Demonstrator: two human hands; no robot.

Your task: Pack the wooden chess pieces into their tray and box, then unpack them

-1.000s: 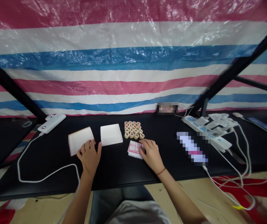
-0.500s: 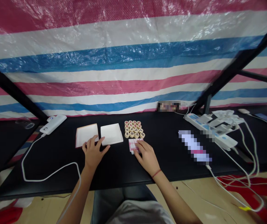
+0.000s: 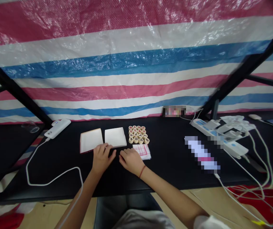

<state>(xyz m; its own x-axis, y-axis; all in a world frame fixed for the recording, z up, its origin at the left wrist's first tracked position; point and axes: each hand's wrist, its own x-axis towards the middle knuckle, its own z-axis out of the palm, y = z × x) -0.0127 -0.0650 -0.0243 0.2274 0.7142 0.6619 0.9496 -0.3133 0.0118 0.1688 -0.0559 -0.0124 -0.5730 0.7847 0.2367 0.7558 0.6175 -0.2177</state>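
Observation:
My left hand [image 3: 103, 158] rests with fingers apart at the front edges of two shallow open boxes, a box half with a reddish-brown rim [image 3: 90, 140] and a white box half [image 3: 115, 137]. It holds nothing that I can see. My right hand [image 3: 132, 161] lies palm down in front of the white half, fingers loosely bent and thumb apart, with nothing visible in it. Just right of its fingers is a folded white sheet with red grid lines [image 3: 142, 150]. Behind that sheet, round Chinese chess pieces [image 3: 138, 135] stand in a close square block, with red and black characters.
On the right are a pixelated phone [image 3: 202, 154] on a cable and a power strip [image 3: 219, 136] with plugs and tangled cords. A white device [image 3: 58, 128] trails a cable across the left side. A small pixelated box [image 3: 174, 111] stands by the striped sheeting [image 3: 126, 92].
My right hand has come off the folded sheet and moved left, leaving the sheet on the table. My left hand has shifted slightly right, towards my right hand. The view has tilted slightly.

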